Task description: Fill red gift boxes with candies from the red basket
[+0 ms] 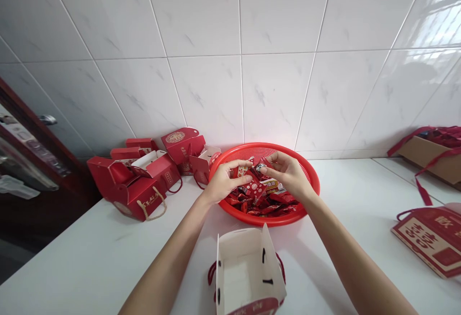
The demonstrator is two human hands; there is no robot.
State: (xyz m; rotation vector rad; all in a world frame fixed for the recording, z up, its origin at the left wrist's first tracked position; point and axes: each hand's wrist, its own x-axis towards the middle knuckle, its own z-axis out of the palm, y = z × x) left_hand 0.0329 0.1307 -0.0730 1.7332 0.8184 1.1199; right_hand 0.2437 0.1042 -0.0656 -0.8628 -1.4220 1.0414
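Note:
Both hands are over a red plastic basket (312, 175) filled with wrapped candies (268, 207), mostly in red wrappers. My left hand (227, 179) is closed, thumb against fingers, on a small candy packet (243, 170) with a red and pale pattern. Facing it, my right hand (288, 175) pinches a wrapped candy (260, 166) with a dark and white print. The two hands are close but apart. In front of the basket, nearest me, stands an open gift box (236, 276) with a white inside, slots in its walls and dark red cord handles.
Several red gift boxes (139, 187) are crowded at the left by the tiled wall (201, 94). To the right lie a flat red box (430, 238) with gold characters and a cardboard carton (427, 157) with red ribbon. A dark wooden cabinet (39, 161) borders the white counter's left end.

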